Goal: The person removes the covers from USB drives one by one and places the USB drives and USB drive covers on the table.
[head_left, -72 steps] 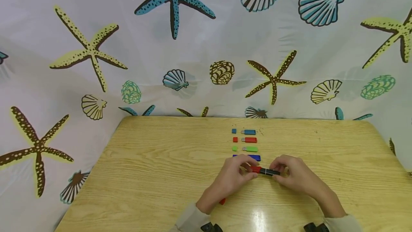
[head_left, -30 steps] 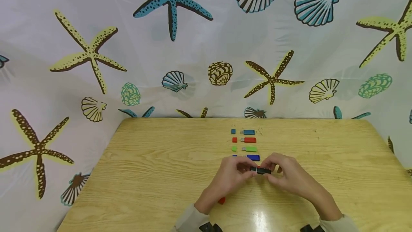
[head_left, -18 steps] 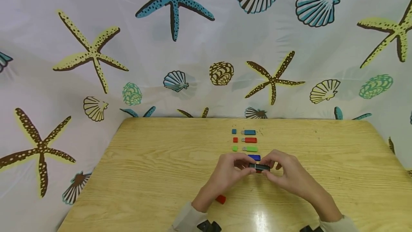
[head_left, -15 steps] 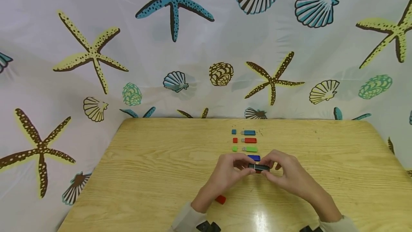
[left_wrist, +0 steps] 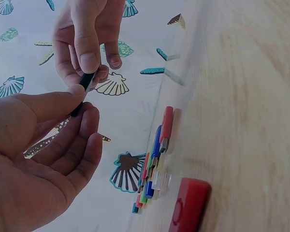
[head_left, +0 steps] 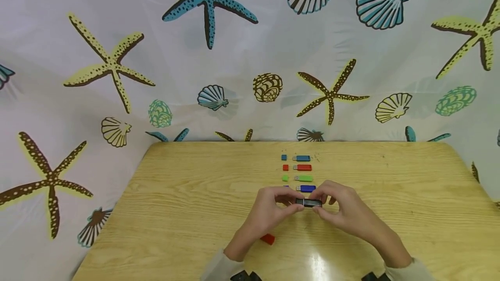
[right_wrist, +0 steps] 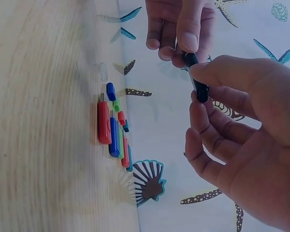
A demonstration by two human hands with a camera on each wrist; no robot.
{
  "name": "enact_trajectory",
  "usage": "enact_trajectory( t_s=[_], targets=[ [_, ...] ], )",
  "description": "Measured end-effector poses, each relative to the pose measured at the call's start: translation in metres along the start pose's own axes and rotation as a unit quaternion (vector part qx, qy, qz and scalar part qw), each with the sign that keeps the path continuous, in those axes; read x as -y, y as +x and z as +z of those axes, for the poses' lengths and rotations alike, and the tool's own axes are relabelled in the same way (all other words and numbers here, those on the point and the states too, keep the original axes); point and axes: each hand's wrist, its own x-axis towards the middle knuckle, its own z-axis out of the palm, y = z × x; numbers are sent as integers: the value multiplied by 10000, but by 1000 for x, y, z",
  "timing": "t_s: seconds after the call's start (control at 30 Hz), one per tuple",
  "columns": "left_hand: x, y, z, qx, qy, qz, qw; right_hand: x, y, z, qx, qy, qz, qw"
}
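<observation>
A black USB stick (head_left: 309,203) with a thin silver band near its left end is held level between both hands, off the table. My left hand (head_left: 269,207) pinches its left end between thumb and fingers. The right hand (head_left: 343,205) grips the other end the same way; the wrist views show both thumbs on the stick. On the table below lies a red USB stick (right_wrist: 104,123) with a bare metal plug, a clear cap (right_wrist: 103,71) beyond the plug. In the head view the hands and black stick hide that pair. Another red USB stick (head_left: 268,239) lies beside the left wrist, partly covered.
Farther back, USB sticks lie in rows, each with its cap to the left: light blue (head_left: 302,158), red (head_left: 303,168), green (head_left: 304,178) and dark blue (head_left: 307,188). A wooden table (head_left: 195,194) carries them. Behind it hangs a patterned curtain (head_left: 234,55).
Both hands have shifted left with the black USB stick. Earlier the left fingers were beside its left end; now they pinch that end. More of the red stick by the left wrist shows.
</observation>
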Motion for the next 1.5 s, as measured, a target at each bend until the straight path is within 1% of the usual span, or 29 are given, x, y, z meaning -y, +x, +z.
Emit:
enact_trajectory(
  t_s=[0.17, 0.4, 0.67, 0.9, 1.13, 1.5],
  targets=[
    [-2, -2, -3, -31, -61, -43, 10000, 3, 2, -2, -4, 21, -138, 9999],
    [-3, -2, -3, -46, -77, 27, 10000, 3, 1, -4, -84, 10, -340, 9994],
    [0, -8, -2, -32, -151, -152, 9998, 2, -1, -2, 118, 103, -272, 9995],
    [-2, -9, -4, -57, -202, -148, 9997, 3, 0, -1, 127, 153, -315, 9993],
    [-4, -10, -5, -114, -203, -210, 9995, 3, 1, -1, 179, 254, -366, 9988],
    [-4, -12, -6, -40, -206, -93, 9997, 5, -3, -2, 61, 385, -480, 9981]
  ],
)
